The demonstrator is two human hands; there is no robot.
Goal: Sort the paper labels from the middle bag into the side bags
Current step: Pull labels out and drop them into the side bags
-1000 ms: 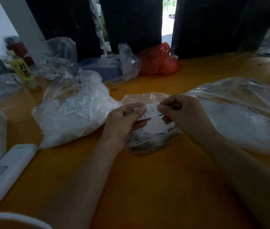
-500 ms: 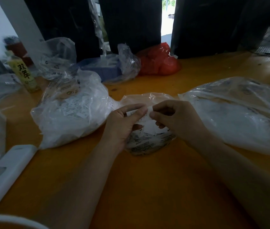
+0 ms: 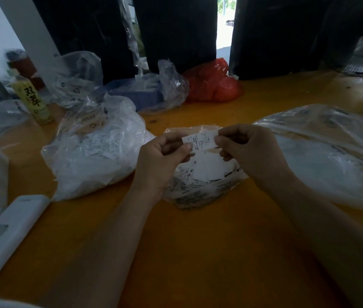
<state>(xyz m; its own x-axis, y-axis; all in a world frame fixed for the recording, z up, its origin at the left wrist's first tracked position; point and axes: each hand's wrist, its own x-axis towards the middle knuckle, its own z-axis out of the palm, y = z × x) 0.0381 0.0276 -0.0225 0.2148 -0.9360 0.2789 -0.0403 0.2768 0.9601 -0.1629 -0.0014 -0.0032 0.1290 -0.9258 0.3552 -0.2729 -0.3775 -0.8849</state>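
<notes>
Pinching one printed label [image 3: 200, 141] between left hand [image 3: 160, 158] and right hand [image 3: 249, 152]; middle bag [image 3: 198, 192] labels read XS, XL.

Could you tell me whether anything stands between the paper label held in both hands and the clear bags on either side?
Nothing visible does. The small white printed paper label is pinched between the left hand and right hand above the middle bag; both side bags lie beside the hands.

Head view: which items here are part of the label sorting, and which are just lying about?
In use: paper label, pinched by left hand and right hand; middle bag; left side bag; right side bag.

Lying about: red bag, yellow bottle, white device, blue box.
</notes>
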